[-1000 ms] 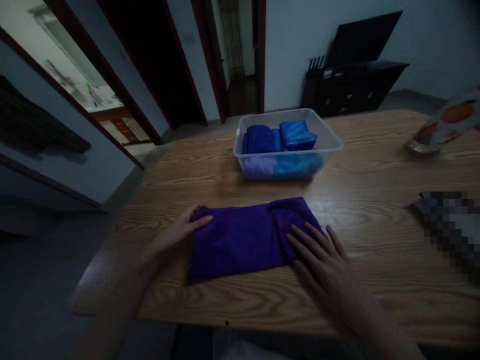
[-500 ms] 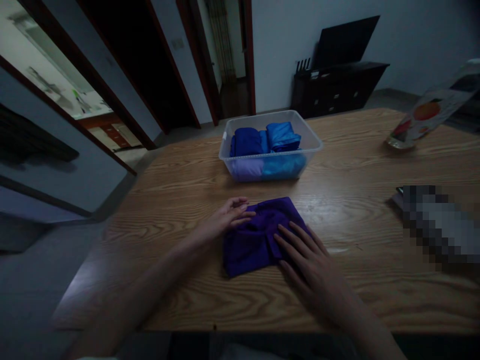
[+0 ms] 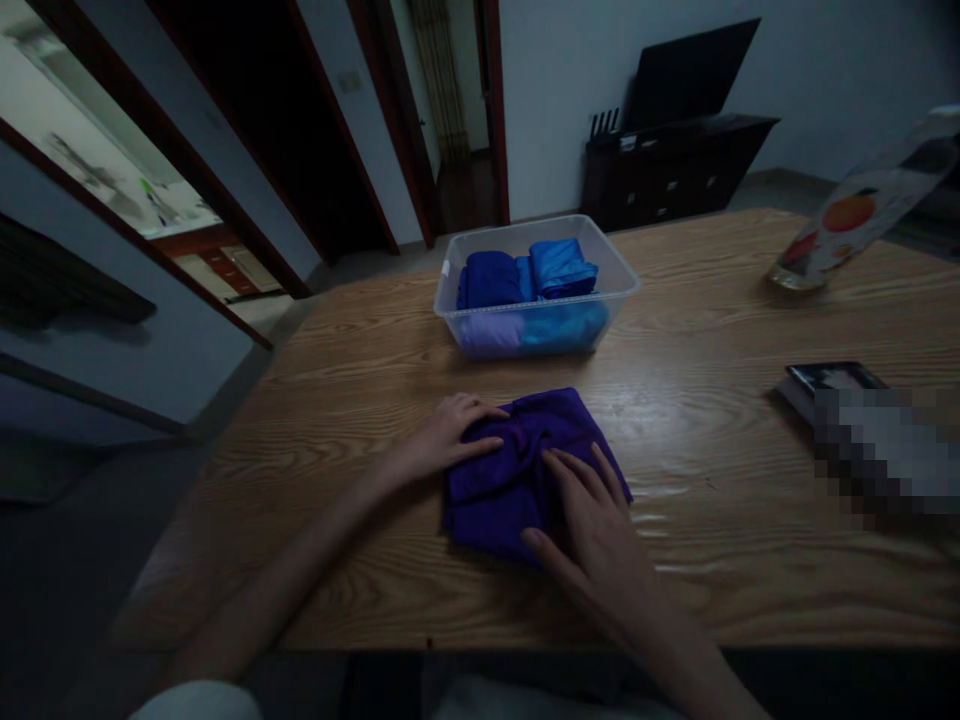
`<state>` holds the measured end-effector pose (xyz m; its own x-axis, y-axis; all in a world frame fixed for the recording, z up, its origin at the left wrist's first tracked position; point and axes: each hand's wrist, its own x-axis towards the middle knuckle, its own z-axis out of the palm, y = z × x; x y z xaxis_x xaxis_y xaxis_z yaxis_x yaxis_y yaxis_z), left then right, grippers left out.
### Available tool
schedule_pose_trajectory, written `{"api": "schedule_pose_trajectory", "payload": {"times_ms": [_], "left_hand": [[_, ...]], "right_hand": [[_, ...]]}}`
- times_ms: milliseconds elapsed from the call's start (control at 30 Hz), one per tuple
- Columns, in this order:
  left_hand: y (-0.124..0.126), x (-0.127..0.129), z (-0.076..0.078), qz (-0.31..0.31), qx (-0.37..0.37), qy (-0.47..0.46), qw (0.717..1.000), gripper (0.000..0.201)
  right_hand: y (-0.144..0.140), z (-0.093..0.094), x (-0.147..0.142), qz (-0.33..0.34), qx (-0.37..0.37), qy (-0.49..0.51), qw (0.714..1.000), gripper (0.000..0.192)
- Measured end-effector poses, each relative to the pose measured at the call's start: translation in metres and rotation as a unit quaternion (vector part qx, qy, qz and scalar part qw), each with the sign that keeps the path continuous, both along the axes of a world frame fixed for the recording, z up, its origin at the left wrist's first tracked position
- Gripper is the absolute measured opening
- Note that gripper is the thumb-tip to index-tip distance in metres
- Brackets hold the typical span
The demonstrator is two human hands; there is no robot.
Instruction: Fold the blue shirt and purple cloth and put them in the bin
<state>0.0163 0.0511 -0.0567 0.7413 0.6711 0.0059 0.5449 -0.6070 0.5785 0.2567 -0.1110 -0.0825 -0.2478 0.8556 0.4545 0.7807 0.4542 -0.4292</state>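
Note:
A folded purple cloth (image 3: pixel 491 515) lies on the wooden table in front of me, wrinkled across its middle. My left hand (image 3: pixel 457 435) rests on its upper left edge, thumb and fingers apart. On its right part lies my right hand (image 3: pixel 592 515), fingers bent a little and spread, the thumb near the cloth's front edge. Neither hand is closed around the fabric. Behind the cloth stands a clear plastic bin (image 3: pixel 540 302) holding rolled and folded blue and lilac cloths (image 3: pixel 491 278).
A clear bottle with fruit on its label (image 3: pixel 847 215) stands at the right of the wooden table (image 3: pixel 337 370). Nearer on that side lies a partly blurred-out flat object (image 3: pixel 832 378). A dark cabinet (image 3: pixel 675 170) with a screen stands against the far wall.
My right hand has drawn its fingers in, with the thumb spread out to the left. The left hand has settled flatter on the cloth, whose middle is more wrinkled.

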Motion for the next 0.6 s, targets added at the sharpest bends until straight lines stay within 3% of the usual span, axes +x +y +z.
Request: {"api": "schedule_pose_trajectory", "payload": {"times_ms": [100, 200, 400, 500, 600], "left_hand": [[0.011, 0.0, -0.006, -0.015, 0.004, -0.006, 1.0, 0.041], [0.01, -0.003, -0.004, -0.004, -0.042, -0.041, 0.998, 0.043], [-0.004, -0.022, 0.015, 0.101, -0.198, -0.087, 0.971, 0.045], [-0.01, -0.034, 0.023, 0.058, -0.211, -0.116, 0.969, 0.039], [-0.015, -0.043, 0.024, -0.028, -0.154, -0.115, 0.981, 0.058]], "right_hand": [[0.004, -0.006, -0.013, -0.014, 0.006, -0.013, 1.0, 0.09], [0.012, -0.009, -0.018, -0.019, 0.005, -0.016, 1.0, 0.082], [0.042, -0.005, -0.012, -0.042, -0.008, 0.047, 0.998, 0.069], [0.056, 0.002, -0.008, -0.038, -0.043, 0.057, 0.997, 0.06], [0.066, 0.011, -0.005, -0.033, -0.089, 0.081, 0.992, 0.055]]}}
